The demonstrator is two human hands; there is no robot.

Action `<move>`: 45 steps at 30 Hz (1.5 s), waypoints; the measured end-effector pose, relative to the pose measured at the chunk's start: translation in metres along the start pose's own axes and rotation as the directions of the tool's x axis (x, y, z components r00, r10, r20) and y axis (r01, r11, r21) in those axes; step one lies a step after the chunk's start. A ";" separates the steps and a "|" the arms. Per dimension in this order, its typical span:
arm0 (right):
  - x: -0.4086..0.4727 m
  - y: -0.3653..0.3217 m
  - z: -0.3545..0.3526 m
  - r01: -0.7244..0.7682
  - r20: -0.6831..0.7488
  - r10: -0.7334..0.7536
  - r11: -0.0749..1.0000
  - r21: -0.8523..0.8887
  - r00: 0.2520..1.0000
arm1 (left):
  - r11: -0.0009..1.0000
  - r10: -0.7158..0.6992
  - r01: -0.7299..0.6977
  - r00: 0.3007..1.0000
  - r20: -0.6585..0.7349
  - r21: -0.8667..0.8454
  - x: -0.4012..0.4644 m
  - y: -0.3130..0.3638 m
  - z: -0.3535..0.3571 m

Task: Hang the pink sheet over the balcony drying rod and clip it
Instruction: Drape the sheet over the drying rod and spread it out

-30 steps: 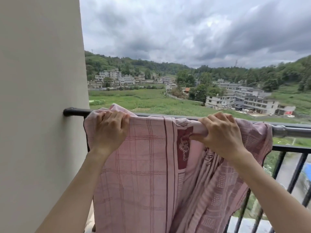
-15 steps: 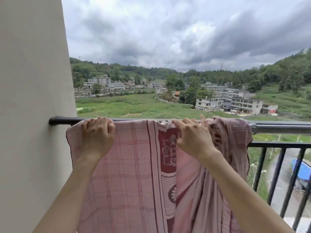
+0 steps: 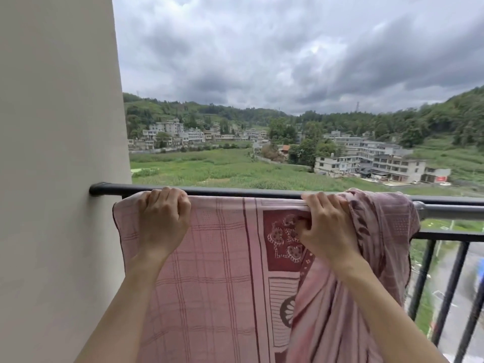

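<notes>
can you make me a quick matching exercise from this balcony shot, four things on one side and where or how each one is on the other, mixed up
Things:
1. left hand
2. right hand
3. pink sheet
4. drying rod

States:
A. runs level out from the wall
B. grips the sheet near its wall-side edge
C. draped over the rod, bunched at its far end
D. grips the sheet by the dark red patterned square

Pairs: 1-B, 2-D, 3-C, 4-A

Beige wall (image 3: 57,153) at left; black railing (image 3: 445,235) at right; fields, buildings (image 3: 379,166), wooded hills, overcast sky beyond.
</notes>
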State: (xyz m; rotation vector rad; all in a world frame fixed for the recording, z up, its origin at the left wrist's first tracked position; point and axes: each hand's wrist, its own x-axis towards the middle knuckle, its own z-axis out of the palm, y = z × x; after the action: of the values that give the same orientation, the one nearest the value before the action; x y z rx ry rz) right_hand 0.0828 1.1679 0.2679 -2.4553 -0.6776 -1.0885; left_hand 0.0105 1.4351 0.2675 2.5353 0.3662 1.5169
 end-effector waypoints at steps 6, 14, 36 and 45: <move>-0.003 0.001 -0.013 -0.105 0.038 0.099 0.966 0.238 0.994 | 1.000 -0.002 0.002 1.000 0.029 0.001 -0.003 0.003 0.001; 0.011 -0.051 0.006 0.041 -0.056 -0.033 0.987 0.153 0.998 | 0.986 0.150 -0.140 0.982 0.111 -0.092 -0.016 0.055 -0.016; -0.011 0.087 -0.035 0.133 -0.108 -0.155 0.973 -0.188 0.982 | 0.972 0.231 -0.225 0.967 0.109 -0.068 -0.042 0.185 0.051; -0.012 0.123 -0.050 0.191 -0.104 -0.200 0.978 -0.087 0.974 | 0.994 0.109 -0.109 0.994 0.022 -0.002 -0.041 0.197 0.057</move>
State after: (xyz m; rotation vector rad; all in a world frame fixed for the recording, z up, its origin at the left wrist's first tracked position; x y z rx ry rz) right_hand 0.1152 1.0384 0.2737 -2.4072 -0.8718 -1.3392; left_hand 0.0672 1.2336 0.2582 2.6091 0.2276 1.5238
